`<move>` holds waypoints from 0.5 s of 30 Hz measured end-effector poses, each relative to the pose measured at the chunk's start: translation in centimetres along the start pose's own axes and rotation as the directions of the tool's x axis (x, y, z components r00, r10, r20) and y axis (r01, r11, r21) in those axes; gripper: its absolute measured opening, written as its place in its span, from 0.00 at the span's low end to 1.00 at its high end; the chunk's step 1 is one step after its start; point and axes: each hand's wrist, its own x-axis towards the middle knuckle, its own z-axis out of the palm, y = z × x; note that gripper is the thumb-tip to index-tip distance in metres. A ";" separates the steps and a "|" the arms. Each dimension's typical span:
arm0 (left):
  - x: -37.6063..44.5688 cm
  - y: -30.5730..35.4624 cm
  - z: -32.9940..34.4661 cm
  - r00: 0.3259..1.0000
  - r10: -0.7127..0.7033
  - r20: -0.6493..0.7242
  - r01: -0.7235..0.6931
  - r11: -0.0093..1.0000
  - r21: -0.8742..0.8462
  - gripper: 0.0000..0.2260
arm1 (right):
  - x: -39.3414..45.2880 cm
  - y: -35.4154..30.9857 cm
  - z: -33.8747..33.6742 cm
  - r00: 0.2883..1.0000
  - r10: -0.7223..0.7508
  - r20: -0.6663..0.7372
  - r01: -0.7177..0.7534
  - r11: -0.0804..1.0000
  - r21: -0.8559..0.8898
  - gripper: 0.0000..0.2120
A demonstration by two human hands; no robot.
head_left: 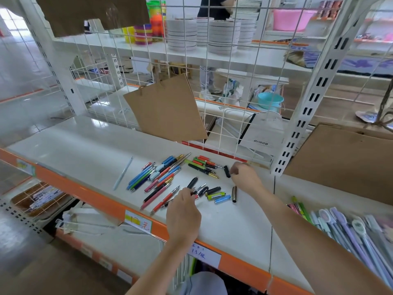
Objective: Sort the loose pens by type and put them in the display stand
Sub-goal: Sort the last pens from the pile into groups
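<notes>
2 bare forearms, left hand [183,211], right hand [246,178]

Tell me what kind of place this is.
Most likely a small general goods or stationery shop. Handwritten price labels sit on the orange shelf edge, loose pens lie on the white shelf, and stacked dishes fill the wire-backed shelving behind.

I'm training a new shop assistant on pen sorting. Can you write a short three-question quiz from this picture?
1. True or false: the right hand touches a black pen cap.
2. Which lies apart, left of the pile? A) pale clear pen B) green battery C) gold-trimmed cap
3. Fill in: the white shelf has an ______ front edge.

Key: 1 true; 2 A; 3 orange.
</notes>
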 end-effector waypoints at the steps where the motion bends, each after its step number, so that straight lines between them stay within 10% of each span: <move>1: 0.0 0.0 0.0 0.999 -0.034 0.003 0.034 0.999 -0.017 0.05 | 0.0 -0.2 -0.1 0.999 -0.019 0.033 0.019 1.000 -0.003 0.12; 15: 0.3 0.1 0.0 0.961 -0.260 -0.090 0.220 0.923 -0.316 0.15 | -1.8 -1.5 1.4 0.986 -0.166 0.004 0.166 0.984 -0.071 0.08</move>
